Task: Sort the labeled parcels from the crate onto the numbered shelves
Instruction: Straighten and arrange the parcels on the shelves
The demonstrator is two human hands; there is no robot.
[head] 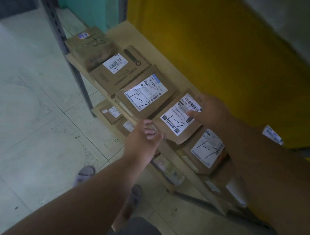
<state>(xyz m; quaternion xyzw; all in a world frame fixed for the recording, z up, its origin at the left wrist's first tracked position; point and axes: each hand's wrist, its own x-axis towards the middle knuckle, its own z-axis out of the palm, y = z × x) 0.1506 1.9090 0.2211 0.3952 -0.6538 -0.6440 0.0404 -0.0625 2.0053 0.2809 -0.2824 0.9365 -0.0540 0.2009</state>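
While both hands are busy at the front edge of the shelf (pixel 120 29), the job reads as well under way rather than near its end. Nearest, the left hand (pixel 141 140) curls its fingers under the front corner of a cardboard parcel (pixel 178 119) whose white label is inked "1-7". The right hand (pixel 211 110) lies on top of the same parcel at its far side, thumb across the barcode end of the label; how the other fingers sit is hidden. So each grip is closed on this one box, which sits tilted, partly over its neighbour toward the right end of the shelf, and seems not yet settled flat.

That neighbour, a second labeled box (pixel 207 150), also reads "1-7". Farther along the row toward the left end stand a third labeled parcel (pixel 145 94), a printed carton (pixel 119 72) and a plain brown box (pixel 93 47) beside the grey upright (pixel 56 26), each with similar pen marks. Five boxes, then, appear to be sorted onto this level.

A lower shelf (pixel 103 110) carries more small boxes, their marks too dim to read. The crate is out of view, so what remains to be sorted cannot be judged. Beyond the row rises a yellow wall (pixel 219 48).
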